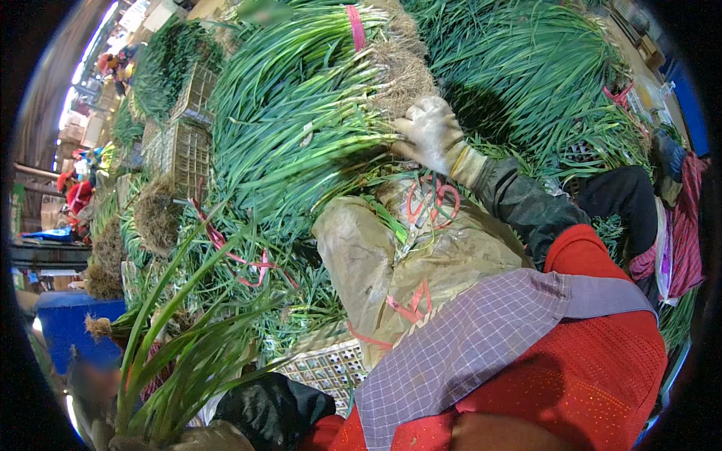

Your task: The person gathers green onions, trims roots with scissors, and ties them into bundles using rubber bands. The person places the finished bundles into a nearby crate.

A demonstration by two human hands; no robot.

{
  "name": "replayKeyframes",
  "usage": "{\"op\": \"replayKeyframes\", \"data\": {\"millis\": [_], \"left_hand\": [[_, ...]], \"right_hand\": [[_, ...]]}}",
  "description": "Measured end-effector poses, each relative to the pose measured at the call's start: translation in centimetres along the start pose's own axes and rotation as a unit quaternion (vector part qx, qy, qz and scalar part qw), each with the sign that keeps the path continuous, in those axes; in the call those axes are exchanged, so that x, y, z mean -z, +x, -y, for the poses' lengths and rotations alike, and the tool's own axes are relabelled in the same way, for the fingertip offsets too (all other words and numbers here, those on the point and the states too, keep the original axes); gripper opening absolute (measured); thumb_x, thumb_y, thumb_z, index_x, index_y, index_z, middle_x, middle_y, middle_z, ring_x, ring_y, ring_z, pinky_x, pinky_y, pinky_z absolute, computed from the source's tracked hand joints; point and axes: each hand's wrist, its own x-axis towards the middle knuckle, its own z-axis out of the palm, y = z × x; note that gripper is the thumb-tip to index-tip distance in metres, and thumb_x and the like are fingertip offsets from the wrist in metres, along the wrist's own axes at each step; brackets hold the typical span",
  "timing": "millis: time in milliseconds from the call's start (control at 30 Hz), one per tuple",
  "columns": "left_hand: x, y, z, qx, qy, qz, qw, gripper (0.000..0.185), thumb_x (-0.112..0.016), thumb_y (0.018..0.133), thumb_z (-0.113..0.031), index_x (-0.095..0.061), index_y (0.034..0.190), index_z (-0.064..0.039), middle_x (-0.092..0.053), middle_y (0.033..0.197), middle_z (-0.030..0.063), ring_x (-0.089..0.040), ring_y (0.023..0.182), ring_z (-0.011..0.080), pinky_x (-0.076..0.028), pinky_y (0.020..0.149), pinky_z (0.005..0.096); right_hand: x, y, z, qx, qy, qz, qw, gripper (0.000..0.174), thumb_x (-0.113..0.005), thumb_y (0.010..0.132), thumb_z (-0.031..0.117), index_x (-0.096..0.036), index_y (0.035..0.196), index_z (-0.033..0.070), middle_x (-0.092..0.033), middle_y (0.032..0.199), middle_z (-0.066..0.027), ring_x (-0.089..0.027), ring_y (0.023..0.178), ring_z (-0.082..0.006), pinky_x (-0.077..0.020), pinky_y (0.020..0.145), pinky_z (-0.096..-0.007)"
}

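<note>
My right hand (430, 135), in a pale dirty work glove, lies at the near end of a large pile of long green stalks with pale stems (361, 107), like green garlic or leeks. Its curled fingers grip stems beside the tangled roots (403, 67). At the lower left edge, my left hand (189, 438), in a brownish glove and partly cut off, holds several long green leaves (186, 361). Red-handled scissors (433, 206) rest on the muddy plastic cover over my lap (451, 253). A pink band (355, 27) crosses the pile near its top.
More green stalks (541, 73) lie at the upper right. Plastic crates (189, 152) with bundles stand at the left; another crate (321, 366) is beside my legs. Loose pink ties (248, 262) lie on scattered leaves. Other people (79, 191) are far left; a dark-trousered knee (620, 197) shows right.
</note>
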Motion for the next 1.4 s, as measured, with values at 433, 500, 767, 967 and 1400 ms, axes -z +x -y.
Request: {"op": "replayKeyframes", "data": {"millis": [433,500,767,967,1400], "left_hand": [[-22.8,-4.3,15.2,0.121,-0.079,0.365,0.920,0.018,-0.074,0.089,-0.002,-0.075,0.106,0.000,-0.074,0.092,0.0014,-0.063,0.077,0.0085,-0.052,0.073,0.0274],[-24.6,-4.6,15.4,0.155,-0.090,0.443,0.878,0.020,-0.075,0.089,-0.005,-0.075,0.109,0.000,-0.075,0.094,0.0018,-0.064,0.079,0.0078,-0.053,0.075,0.0271],[-23.0,-1.4,10.6,0.236,-0.146,0.434,0.857,0.008,-0.074,0.085,-0.002,-0.068,0.090,-0.002,-0.064,0.075,-0.0022,-0.057,0.064,0.0067,-0.046,0.060,0.0250],[-24.4,-2.2,11.0,0.257,-0.198,0.517,0.792,0.019,-0.074,0.081,0.004,-0.073,0.100,0.003,-0.071,0.086,0.0022,-0.062,0.075,0.0099,-0.050,0.068,0.0258],[-24.9,-3.5,9.8,0.216,-0.203,0.482,0.824,0.026,-0.079,0.084,-0.011,-0.073,0.108,-0.001,-0.068,0.082,-0.0014,-0.057,0.064,0.0075,-0.048,0.060,0.0257]], "right_hand": [[8.5,0.4,2.2,-0.081,0.297,0.054,0.950,0.034,-0.066,0.080,0.033,-0.072,0.090,0.001,-0.069,0.080,-0.0210,-0.069,0.081,-0.0378,-0.0541,0.075,-0.0458],[9.9,0.0,0.9,-0.089,0.333,0.066,0.936,0.040,-0.067,0.079,0.035,-0.073,0.097,-0.001,-0.069,0.082,-0.0226,-0.070,0.080,-0.0385,-0.0558,0.071,-0.0444],[8.9,-1.1,-3.7,-0.069,0.681,0.040,0.728,0.050,-0.070,0.096,0.024,-0.057,0.138,-0.001,-0.062,0.134,-0.0115,-0.055,0.128,-0.0198,-0.0441,0.110,-0.0353],[6.6,-0.6,2.2,0.087,0.546,-0.081,0.829,0.034,-0.073,0.091,0.013,-0.068,0.124,0.004,-0.068,0.118,-0.0114,-0.065,0.109,-0.0244,-0.0516,0.096,-0.0378],[7.9,-1.1,1.8,-0.062,0.581,-0.053,0.810,0.033,-0.068,0.099,0.020,-0.063,0.126,0.001,-0.069,0.102,-0.0027,-0.062,0.090,-0.0129,-0.0520,0.078,-0.0281]]}}
